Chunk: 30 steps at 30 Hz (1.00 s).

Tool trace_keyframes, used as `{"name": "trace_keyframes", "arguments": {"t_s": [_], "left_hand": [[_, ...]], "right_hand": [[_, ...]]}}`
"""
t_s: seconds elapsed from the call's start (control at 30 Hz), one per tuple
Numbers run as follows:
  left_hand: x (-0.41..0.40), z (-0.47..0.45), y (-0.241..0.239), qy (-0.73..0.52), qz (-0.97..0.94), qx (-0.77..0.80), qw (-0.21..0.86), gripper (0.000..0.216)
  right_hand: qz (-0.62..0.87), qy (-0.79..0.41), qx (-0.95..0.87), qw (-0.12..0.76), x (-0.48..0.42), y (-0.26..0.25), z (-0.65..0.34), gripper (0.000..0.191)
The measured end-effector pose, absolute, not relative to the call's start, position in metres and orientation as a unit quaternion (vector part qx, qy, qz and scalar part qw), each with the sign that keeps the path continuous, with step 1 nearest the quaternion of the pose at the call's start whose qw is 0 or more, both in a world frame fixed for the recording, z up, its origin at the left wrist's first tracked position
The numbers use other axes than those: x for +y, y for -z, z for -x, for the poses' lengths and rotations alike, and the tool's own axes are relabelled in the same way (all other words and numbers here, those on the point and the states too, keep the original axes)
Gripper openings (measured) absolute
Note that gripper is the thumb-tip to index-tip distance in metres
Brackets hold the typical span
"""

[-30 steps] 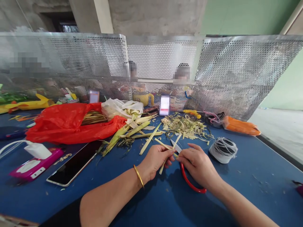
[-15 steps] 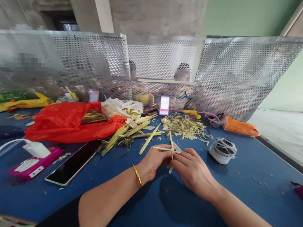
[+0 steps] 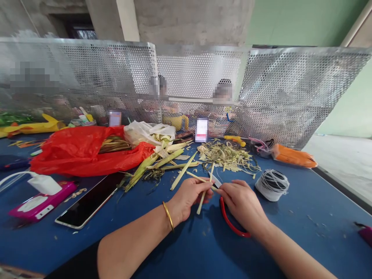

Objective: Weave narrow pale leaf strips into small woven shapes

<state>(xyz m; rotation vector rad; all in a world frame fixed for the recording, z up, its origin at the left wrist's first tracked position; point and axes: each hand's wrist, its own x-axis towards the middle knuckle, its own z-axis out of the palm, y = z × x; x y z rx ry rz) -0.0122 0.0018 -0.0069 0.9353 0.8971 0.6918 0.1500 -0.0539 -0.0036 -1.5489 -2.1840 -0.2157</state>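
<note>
Two pale yellow-green plant strips (image 3: 200, 204) cross each other above the blue table. My left hand (image 3: 188, 197), with a gold bangle on the wrist, is closed in a pinch near their crossing. To its right, my right hand (image 3: 244, 203) has its fingers closed on the end of the strip that runs crosswise. Scissors with a red handle (image 3: 234, 228) lie below my right hand, which hides part of them; their blade shows between the hands. Just beyond my left hand rests a loose flat plant strip (image 3: 184, 169).
Shredded plant scraps (image 3: 229, 157) and thicker stalks (image 3: 142, 170) lie beyond my hands. A spool of grey cord (image 3: 272, 186) stands at right. On the left are a red plastic bag (image 3: 72, 151), a phone (image 3: 87, 205) and a magenta power strip (image 3: 31, 207). Perforated metal panels (image 3: 200, 73) edge the back; people sit behind.
The crossed strips have turned and tilted between my fingers. My right hand has shifted slightly right along the crosswise strip, uncovering the red scissor handle.
</note>
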Motion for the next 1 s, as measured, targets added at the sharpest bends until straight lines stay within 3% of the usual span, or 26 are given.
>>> {"name": "trace_keyframes", "arguments": {"t_s": [0.23, 0.4, 0.57, 0.63, 1.0], "left_hand": [[0.003, 0.009, 0.015, -0.3, -0.507, 0.395, 0.704, 0.034], [-0.01, 0.011, 0.005, -0.22, -0.624, 0.364, 0.655, 0.042], [-0.021, 0.008, 0.006, -0.142, -0.715, 0.346, 0.591, 0.045], [-0.021, 0.008, 0.007, -0.138, -0.707, 0.36, 0.593, 0.041], [-0.011, 0.008, 0.0, -0.258, -0.493, 0.426, 0.714, 0.021]], "right_hand": [[0.495, 0.044, -0.835, 0.237, -0.063, 0.002, -0.142, 0.034], [0.564, 0.076, -0.741, 0.357, -0.065, -0.013, -0.147, 0.024], [0.574, -0.178, -0.704, 0.379, -0.06, -0.007, -0.144, 0.02], [0.576, -0.218, -0.68, 0.398, -0.061, -0.005, -0.143, 0.022], [0.529, 0.122, -0.764, 0.348, -0.068, -0.006, -0.143, 0.014]]}}
